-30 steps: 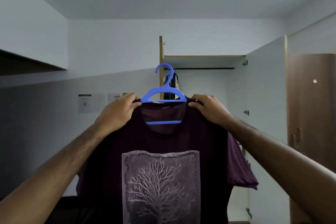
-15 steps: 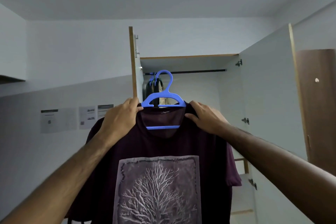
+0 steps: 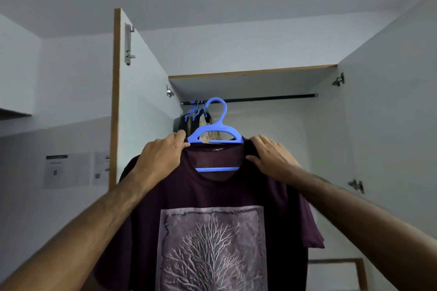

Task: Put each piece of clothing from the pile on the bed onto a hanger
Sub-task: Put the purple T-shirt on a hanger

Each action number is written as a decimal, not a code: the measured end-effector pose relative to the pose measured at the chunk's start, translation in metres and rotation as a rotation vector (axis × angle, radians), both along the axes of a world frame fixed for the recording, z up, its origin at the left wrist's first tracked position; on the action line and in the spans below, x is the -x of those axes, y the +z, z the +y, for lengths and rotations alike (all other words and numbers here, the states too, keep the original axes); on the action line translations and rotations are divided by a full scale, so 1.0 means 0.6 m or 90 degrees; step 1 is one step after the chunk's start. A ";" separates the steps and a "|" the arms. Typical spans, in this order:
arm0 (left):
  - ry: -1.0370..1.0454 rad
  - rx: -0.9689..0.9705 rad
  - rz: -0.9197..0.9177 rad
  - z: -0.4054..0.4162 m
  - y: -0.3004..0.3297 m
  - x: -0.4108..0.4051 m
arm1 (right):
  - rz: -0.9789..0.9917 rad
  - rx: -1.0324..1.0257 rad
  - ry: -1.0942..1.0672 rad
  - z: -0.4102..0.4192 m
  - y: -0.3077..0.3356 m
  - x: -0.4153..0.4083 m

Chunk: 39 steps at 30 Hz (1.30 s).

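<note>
Up by the open closet (image 3: 248, 82), both hands, L (image 3: 160, 156) & R (image 3: 272, 156), are gripping the purple tree T-shirt (image 3: 212, 196) on its blue hanger (image 3: 214, 132).

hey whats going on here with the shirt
A person is holding up a dark t-shirt that is already on a blue hanger. The left hand and right hand each grip a shoulder of it. They face an open wardrobe whose rail already carries a few hung clothes at its left end. The hanger's hook is not yet on the rail.
</note>
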<state>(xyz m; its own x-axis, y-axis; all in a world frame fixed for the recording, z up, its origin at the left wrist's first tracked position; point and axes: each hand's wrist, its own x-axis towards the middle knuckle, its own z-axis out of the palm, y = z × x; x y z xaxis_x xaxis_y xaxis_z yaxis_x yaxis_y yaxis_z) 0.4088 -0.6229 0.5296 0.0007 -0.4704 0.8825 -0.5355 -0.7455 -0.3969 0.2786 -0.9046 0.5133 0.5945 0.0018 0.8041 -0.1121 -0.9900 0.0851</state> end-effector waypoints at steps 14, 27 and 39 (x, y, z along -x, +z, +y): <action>0.092 0.005 -0.083 -0.298 0.073 -0.363 | 0.006 -0.011 0.034 -0.310 0.045 -0.414; 0.105 -0.040 0.051 -0.527 0.232 -0.704 | -0.046 -0.038 0.051 -0.537 0.189 -0.831; 0.311 -0.037 0.085 -0.703 0.340 -0.939 | -0.146 -0.010 0.251 -0.650 0.248 -1.143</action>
<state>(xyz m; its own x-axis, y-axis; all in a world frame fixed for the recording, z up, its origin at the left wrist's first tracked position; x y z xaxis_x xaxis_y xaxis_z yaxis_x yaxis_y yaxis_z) 0.9722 -1.0446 0.7337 0.3439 -0.4352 0.8321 -0.1795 -0.9002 -0.3966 0.9647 -1.2946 0.6618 0.3574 0.1794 0.9165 0.2596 -0.9618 0.0870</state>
